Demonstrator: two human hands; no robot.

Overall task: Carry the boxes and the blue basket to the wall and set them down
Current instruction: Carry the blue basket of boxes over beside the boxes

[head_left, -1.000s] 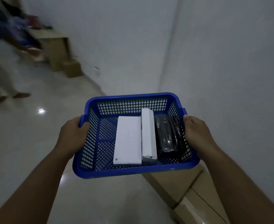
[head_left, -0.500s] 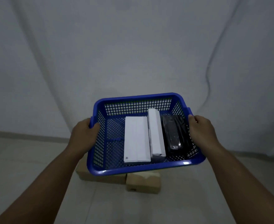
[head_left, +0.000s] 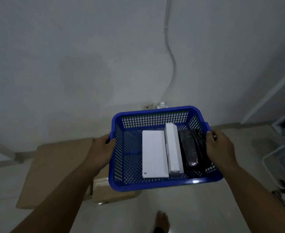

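I hold a blue mesh basket in the air in front of a white wall. My left hand grips its left rim and my right hand grips its right rim. Inside lie a wide white box, a narrow white box beside it, and a black wrapped item at the right. On the floor below and to the left sit a large cardboard box and a smaller cardboard box, partly hidden by the basket.
A wall socket and a white cable are on the wall just beyond the basket. A white wire rack with clutter stands at the right edge. My bare foot is on the pale floor below.
The view has swung right and tilted down along the wall. The cardboard boxes now lie to the left below the basket, and the rack and my foot have come into view. Both hands keep their grip.
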